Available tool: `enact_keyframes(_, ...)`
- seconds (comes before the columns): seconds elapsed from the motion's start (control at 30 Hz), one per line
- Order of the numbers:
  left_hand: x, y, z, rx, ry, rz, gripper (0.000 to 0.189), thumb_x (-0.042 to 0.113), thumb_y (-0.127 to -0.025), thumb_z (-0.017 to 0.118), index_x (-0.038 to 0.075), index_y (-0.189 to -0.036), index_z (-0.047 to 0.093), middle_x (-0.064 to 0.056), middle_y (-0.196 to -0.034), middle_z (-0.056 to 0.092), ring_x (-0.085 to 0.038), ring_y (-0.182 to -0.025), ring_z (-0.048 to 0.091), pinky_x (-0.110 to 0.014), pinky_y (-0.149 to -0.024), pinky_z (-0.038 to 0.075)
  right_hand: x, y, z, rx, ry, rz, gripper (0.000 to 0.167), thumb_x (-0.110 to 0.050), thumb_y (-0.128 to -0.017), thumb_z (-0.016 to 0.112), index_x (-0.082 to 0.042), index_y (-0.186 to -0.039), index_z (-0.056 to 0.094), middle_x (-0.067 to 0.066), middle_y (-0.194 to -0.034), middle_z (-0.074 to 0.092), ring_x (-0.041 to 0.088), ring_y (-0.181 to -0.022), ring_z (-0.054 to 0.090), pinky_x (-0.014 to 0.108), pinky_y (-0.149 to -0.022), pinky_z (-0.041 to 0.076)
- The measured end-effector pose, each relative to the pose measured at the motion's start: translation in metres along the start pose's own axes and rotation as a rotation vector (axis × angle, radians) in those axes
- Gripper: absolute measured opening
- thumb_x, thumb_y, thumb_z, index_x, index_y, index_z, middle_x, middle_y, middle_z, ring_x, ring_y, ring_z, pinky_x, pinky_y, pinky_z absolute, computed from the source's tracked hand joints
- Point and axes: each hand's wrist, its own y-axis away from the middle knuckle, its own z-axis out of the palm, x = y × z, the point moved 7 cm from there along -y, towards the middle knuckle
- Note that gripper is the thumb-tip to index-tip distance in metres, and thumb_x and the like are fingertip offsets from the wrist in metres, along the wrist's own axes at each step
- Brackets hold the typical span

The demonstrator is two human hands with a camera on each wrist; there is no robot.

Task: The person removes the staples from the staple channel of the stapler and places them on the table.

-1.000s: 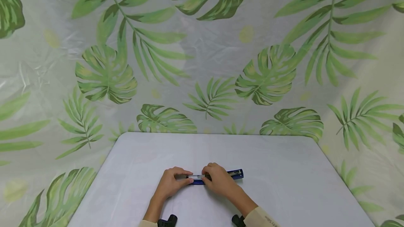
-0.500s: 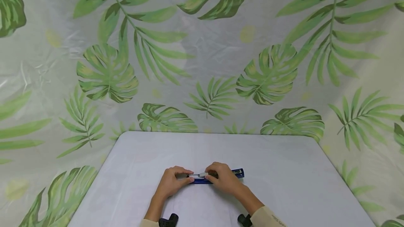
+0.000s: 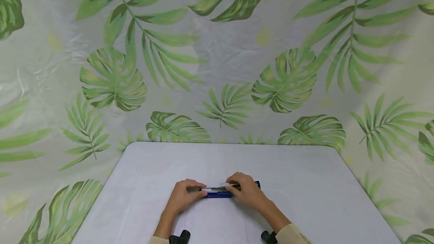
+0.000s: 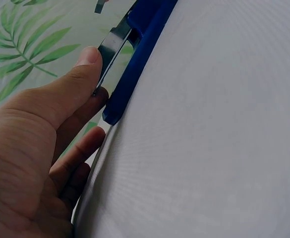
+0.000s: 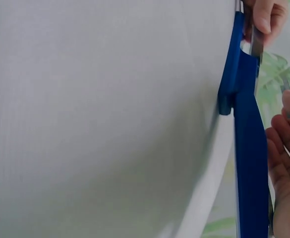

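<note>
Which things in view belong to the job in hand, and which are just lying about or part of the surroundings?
Job:
blue stapler, opened out
left hand, pinching its metal part
right hand, pinching a small grey piece, too small to identify

Surroundings:
white table
leaf-print backdrop
black wrist devices

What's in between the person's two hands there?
In the head view, part of the blue stapler spans the gap between the left hand and the right hand, which pinches a small grey piece, seen in the left wrist view.
</note>
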Motion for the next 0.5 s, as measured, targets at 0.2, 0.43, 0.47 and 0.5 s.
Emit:
enact_keyframes(0.2,0.000,0.000,0.000,-0.011,-0.001,-0.010,0.020,0.050,-0.081,0.085,0.041,-0.099,0.081,0.022,-0.099,0.075,-0.011,-0.105,0.070,-0.043,-0.100,0.053,0.004,0.002,-0.007,0.020,0.000,0.002,0.018,-0.021,-0.095,0.075,-0.012,-0.111,0.076,-0.004,-0.107,0.073,0.013,-0.100,0.071,0.032,-0.086,0.060)
enact_keyframes(0.43,0.000,0.001,0.001,-0.018,-0.008,-0.013,0.020,0.052,-0.081,0.084,0.042,-0.099,0.080,0.022,-0.099,0.075,-0.011,-0.106,0.070,-0.046,-0.101,0.052,0.011,0.005,-0.020,0.047,0.003,0.021,0.018,-0.021,-0.094,0.077,-0.013,-0.111,0.076,-0.006,-0.107,0.073,0.012,-0.098,0.068,0.034,-0.085,0.060)
enact_keyframes(0.47,0.000,0.001,0.001,-0.015,-0.006,-0.012,0.020,0.052,-0.081,0.084,0.042,-0.099,0.080,0.022,-0.099,0.075,-0.011,-0.106,0.070,-0.045,-0.101,0.052,0.011,0.006,-0.022,0.048,-0.003,0.018,0.018,-0.021,-0.094,0.076,-0.014,-0.111,0.076,-0.006,-0.107,0.073,0.012,-0.098,0.068,0.035,-0.085,0.060)
enact_keyframes(0.5,-0.001,0.001,0.001,-0.013,-0.005,-0.012,0.020,0.052,-0.081,0.084,0.042,-0.099,0.081,0.022,-0.099,0.075,-0.011,-0.106,0.070,-0.045,-0.101,0.052,0.012,0.006,-0.024,0.049,-0.006,0.012,0.018,-0.021,-0.095,0.076,-0.014,-0.111,0.076,-0.006,-0.107,0.073,0.012,-0.098,0.068,0.036,-0.085,0.060)
